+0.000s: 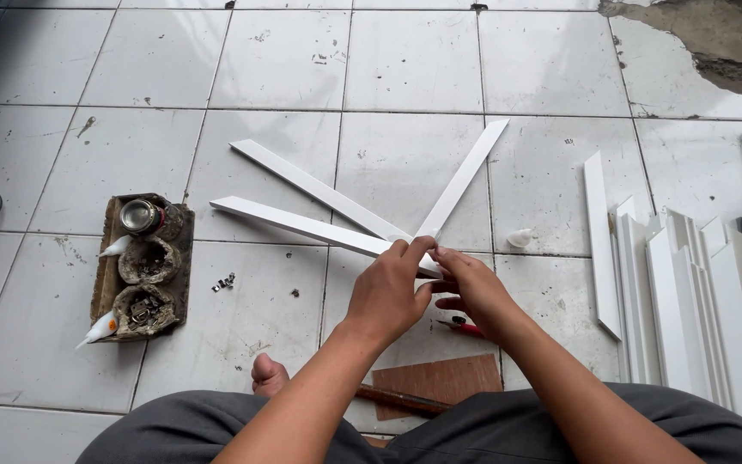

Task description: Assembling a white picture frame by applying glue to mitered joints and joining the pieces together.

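Above the brown board [440,381], our left hand [386,292] and right hand [472,288] pinch three long white plastic strips [319,191] together, fanning them from one end.

I'm getting bright, even daylight here; the tiled floor [285,60] throws a soft glare along its far edge, shadows stay faint, and focus holds sharp throughout.

glossy white tiled floor [285,60], perhaps wet, one corner patch broken.
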